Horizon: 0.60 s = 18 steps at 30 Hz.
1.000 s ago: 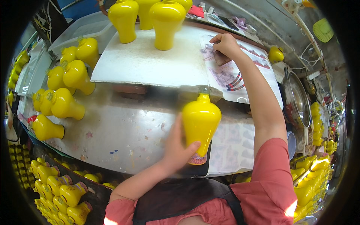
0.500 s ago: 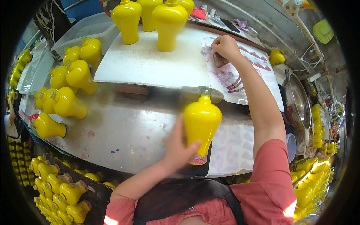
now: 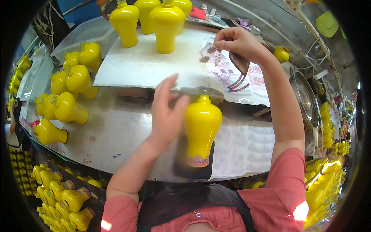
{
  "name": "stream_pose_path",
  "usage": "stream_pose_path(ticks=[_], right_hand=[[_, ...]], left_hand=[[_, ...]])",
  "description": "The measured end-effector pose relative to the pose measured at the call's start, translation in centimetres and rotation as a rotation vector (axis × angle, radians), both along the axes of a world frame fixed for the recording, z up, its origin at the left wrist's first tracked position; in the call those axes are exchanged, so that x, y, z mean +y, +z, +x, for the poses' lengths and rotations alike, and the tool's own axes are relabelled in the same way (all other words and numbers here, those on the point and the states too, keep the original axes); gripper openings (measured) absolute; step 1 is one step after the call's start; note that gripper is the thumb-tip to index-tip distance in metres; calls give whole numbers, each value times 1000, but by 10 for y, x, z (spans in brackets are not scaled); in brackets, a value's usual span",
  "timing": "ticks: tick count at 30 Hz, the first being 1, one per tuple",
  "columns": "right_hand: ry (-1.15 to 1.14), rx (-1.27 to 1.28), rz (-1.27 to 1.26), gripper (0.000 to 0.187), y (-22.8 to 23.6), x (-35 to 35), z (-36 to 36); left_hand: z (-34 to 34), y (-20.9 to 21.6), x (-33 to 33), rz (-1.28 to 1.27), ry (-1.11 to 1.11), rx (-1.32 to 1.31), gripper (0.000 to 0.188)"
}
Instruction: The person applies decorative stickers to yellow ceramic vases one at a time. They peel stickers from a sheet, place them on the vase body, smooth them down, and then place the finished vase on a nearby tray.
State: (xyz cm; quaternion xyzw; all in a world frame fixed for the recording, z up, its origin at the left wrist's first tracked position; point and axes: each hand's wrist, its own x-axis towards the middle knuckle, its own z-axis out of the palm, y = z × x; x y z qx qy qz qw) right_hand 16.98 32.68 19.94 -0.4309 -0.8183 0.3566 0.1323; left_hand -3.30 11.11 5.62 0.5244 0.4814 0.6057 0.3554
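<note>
Fingers (image 3: pixel 165 88) Apart on Left Hand (image 3: pixel 164 112), Just Left of Yellow Vase (image 3: pixel 203 123)

Spread wide and slightly blurred, with the thumb near the shoulder of the yellow vase. Curled around a flat brown piece (image 3: pixel 239 63) on the right hand (image 3: pixel 240 43), beyond the vase and to its right; thumb and forefinger together there, perhaps on thin film, too unclear to tell. Beneath the vase, at a base ringed by a pink patterned band (image 3: pixel 198 160), a black mat (image 3: pixel 193 170) on a grey worktable (image 3: pixel 112 131). Just beyond the vase's neck, a grey block (image 3: pixel 217 95). Farther beyond it, a white board (image 3: pixel 143 69) bearing upright yellow bottles (image 3: pixel 167 31); to their right, a printed sheet (image 3: pixel 222 75). Just right of the vase, a paler sheet (image 3: pixel 243 150); farther right, a round metal pan (image 3: pixel 307 96). Well left of the vase, a cluster of matching bottles (image 3: pixel 69 106) and, beyond, a translucent bin (image 3: pixel 83 34). On its near side, a black apron (image 3: pixel 193 201) over a coral-red shirt (image 3: pixel 274 181).
</note>
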Motion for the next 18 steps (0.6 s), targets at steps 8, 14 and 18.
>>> stream_pose_path(ticks=[8, 14, 18], right_hand=[[201, 154, -61, 17, 26, -65, -3], [147, 130, 9, 26, 26, -112, 10], [86, 232, -88, 51, 19, -142, 17]], left_hand=[[-17, 56, 68, -379, -549, -848, 42], [-8, 64, 37, -209, -561, -720, 11], [-11, 82, 8, -87, -669, -643, 6]])
